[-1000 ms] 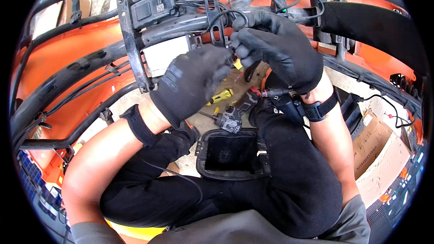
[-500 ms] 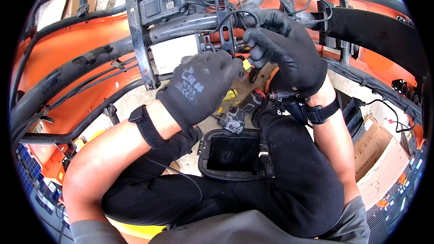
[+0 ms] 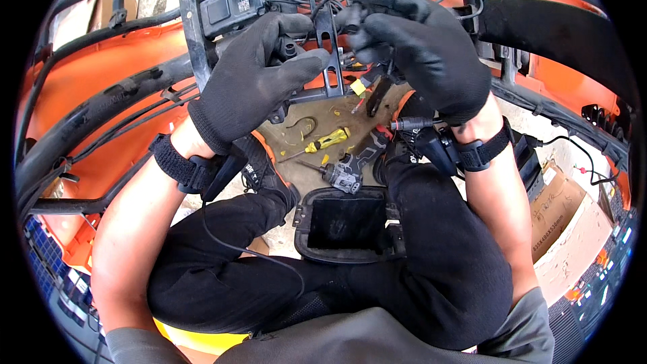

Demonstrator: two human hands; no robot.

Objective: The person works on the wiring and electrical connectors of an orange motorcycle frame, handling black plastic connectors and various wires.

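My left hand (image 3: pixel 246 84), in a black glove, grips a small black connector (image 3: pixel 290 50) beside a slotted black bracket (image 3: pixel 332 71) on the vehicle frame. My right hand (image 3: pixel 435 61), also gloved, has its fingers curled round another black connector (image 3: pixel 352 27) just across that bracket, near a looping black cable (image 3: pixel 322 3). A yellow tag (image 3: pixel 358 87) hangs below my right fingers. Above my left hand sits a black module (image 3: pixel 232 8) among wires.
Orange body panels (image 3: pixel 81 108) and black tubes surround me. Between my feet lie a yellow screwdriver (image 3: pixel 327 140), a cordless driver (image 3: pixel 347 174) and scraps. An open black compartment (image 3: pixel 344 226) is between my legs; a cardboard box (image 3: pixel 559 222) stands at right.
My left hand has risen and moved leftward, its fingers showing a connector and covering the white-topped part. My right hand has shifted upward slightly. More of the floor tools shows.
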